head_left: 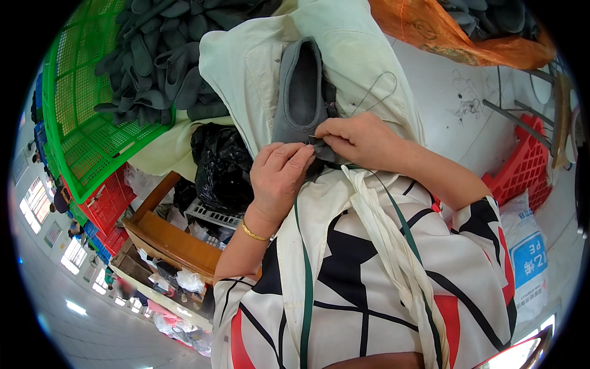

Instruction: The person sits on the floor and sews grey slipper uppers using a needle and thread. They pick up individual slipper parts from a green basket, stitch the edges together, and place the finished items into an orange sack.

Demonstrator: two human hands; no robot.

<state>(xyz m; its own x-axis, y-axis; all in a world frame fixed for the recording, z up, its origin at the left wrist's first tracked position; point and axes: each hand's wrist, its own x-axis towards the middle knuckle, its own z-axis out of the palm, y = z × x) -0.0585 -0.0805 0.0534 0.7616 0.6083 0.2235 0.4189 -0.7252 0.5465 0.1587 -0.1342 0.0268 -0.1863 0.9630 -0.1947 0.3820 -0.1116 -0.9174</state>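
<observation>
A dark grey slip-on shoe (284, 101) lies on pale cloth over my lap, its opening facing up and one end toward me. My left hand (276, 175), with a gold bracelet on the wrist, pinches the near end of the shoe. Just to its right, my right hand (362, 142) is closed on a thin needle (313, 136) held against that same end. A loop of thin thread (384, 92) curves over the cloth beyond my right hand. My fingertips partly hide the spot where needle and shoe meet.
At the far left, a green plastic basket (80, 144) stands by a heap of grey shoe pieces (150, 67). A black plastic bag (221, 163) sits left of my hands. An orange sack (430, 31) lies far right, a red crate (522, 163) at right.
</observation>
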